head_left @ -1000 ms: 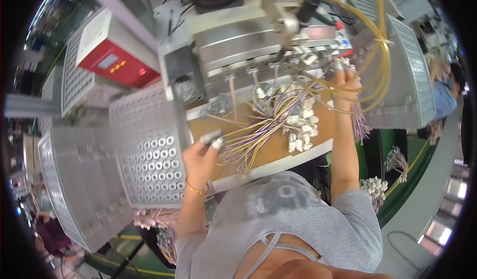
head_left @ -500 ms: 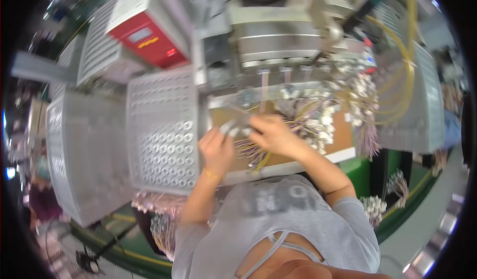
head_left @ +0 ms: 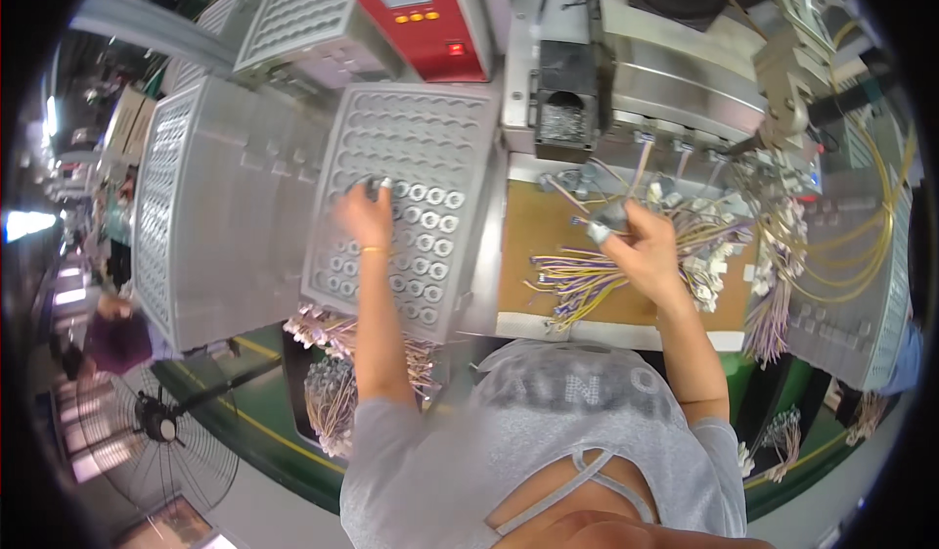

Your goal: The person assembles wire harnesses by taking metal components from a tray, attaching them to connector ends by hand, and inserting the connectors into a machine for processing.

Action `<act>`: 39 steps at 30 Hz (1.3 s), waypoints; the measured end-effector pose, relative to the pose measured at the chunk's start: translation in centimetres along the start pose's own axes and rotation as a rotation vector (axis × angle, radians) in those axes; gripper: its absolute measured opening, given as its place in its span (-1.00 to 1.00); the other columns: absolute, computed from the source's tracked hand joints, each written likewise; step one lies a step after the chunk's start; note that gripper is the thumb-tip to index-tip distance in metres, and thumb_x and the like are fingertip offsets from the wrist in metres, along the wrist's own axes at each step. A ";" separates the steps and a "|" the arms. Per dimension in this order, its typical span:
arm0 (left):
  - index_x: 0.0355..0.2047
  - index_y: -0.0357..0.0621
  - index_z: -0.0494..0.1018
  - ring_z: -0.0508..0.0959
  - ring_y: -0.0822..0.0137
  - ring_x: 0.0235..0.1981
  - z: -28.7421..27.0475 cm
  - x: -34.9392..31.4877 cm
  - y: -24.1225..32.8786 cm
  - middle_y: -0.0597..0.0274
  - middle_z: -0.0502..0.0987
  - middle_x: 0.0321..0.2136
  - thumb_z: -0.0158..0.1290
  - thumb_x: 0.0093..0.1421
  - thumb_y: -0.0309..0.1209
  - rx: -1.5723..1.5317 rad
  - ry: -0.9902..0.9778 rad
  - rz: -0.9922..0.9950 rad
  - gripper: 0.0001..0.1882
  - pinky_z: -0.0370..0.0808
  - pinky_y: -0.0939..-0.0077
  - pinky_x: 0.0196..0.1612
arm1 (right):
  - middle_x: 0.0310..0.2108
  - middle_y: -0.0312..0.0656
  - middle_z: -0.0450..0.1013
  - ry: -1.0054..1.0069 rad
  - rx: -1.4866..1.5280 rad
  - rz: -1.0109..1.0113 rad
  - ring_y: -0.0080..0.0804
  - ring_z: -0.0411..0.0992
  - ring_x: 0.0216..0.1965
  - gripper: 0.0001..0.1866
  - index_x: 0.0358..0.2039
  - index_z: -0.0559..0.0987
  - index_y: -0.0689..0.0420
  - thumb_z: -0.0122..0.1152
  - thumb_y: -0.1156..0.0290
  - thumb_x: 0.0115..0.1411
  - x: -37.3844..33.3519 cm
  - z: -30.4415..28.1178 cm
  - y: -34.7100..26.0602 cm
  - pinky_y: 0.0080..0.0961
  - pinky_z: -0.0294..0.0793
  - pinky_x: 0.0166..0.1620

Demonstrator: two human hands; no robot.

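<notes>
My left hand is over the grey plastic tray, its fingertips down among the ring-shaped parts in the pockets. Motion blurs these fingers, so any grip there cannot be told. Over the brown work board, my right hand is closed in a pinch on a short wire lead that sticks out to the left. A pale cover shows on a fingertip of each hand. Below the right hand lies a bundle of yellow and purple wires, and more wires with white connectors are heaped to its right.
A red control box stands behind the tray. Beyond the board are a metal machine and a dark box of small metal bits. Stacked grey trays rise at left; wire bundles hang off the right edge.
My left hand has moved away from my right, leftward onto the tray. My right hand stays over the board, now with the wire lead clearly seen. The whole view has shifted.
</notes>
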State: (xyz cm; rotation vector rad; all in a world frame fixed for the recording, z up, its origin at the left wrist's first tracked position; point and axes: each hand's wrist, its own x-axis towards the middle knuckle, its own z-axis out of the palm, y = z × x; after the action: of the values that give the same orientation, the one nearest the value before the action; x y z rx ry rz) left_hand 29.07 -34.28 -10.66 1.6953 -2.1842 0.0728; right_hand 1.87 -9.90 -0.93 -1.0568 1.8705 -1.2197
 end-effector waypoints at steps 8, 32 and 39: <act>-0.12 -0.27 0.36 0.51 0.36 -0.39 -6.4 -5.6 12.3 0.15 0.47 -0.27 -0.05 0.09 -0.54 -1.584 -0.674 -0.223 -0.70 0.49 0.56 -0.35 | -0.66 -0.42 0.29 0.053 0.017 -0.049 -0.78 0.18 -0.60 -0.92 -0.57 0.44 0.28 0.12 0.54 -0.08 0.6 0.2 0.1 -0.76 0.20 -0.57; -0.15 -0.35 0.38 0.43 0.43 -0.21 -8.0 -9.3 18.4 0.17 0.44 -0.19 0.05 0.00 -0.63 -1.653 -0.737 0.248 -0.66 0.39 0.60 -0.17 | -0.73 -0.37 0.27 -0.037 0.075 -0.241 -0.77 0.16 -0.64 -0.89 -0.65 0.35 0.27 0.11 0.56 -0.17 -0.6 -1.8 -1.2 -0.74 0.16 -0.62; -0.23 -0.28 0.43 0.44 0.56 -0.51 -8.4 -9.0 19.4 0.25 0.50 -0.34 -0.02 0.08 -0.52 -1.848 -0.887 -0.143 -0.78 0.36 0.73 -0.55 | -0.72 -0.35 0.24 -0.023 0.183 -0.059 -0.73 0.15 -0.63 -0.91 -0.59 0.36 0.27 0.08 0.56 -0.11 -0.8 -0.6 -2.1 -0.67 0.19 -0.60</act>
State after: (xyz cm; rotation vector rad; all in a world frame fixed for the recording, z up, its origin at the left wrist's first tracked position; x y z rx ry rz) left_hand 14.81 -18.41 -2.16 0.6002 -1.2203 -2.1973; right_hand 2.27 -9.47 1.34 -1.0275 1.6844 -1.3782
